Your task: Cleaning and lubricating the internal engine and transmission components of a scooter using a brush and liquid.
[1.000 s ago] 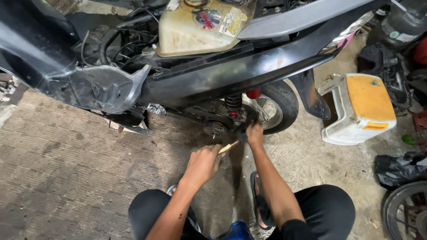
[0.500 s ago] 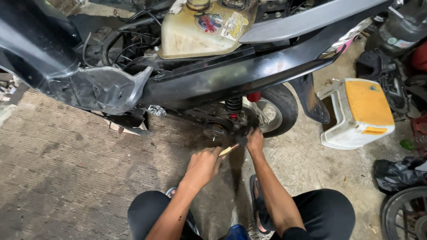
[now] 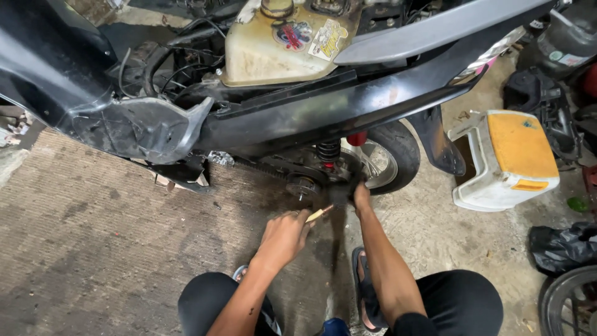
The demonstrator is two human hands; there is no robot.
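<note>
Barely shifting since earlier: left hand gripping tool at centre, right hand clasping dark part; risking slipping toward belt.

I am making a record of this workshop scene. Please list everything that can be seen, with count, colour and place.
scooter: one, black, panels off, across the top
fuel tank: one, yellowish, top centre
rear wheel: one, black, centre
stool: one, white with orange top, right
plastic bag: one, black, lower right
tool: one, pale handle, in the left hand
left hand: one, centre, gripping the tool
right hand: one, at the underside by the wheel
</note>
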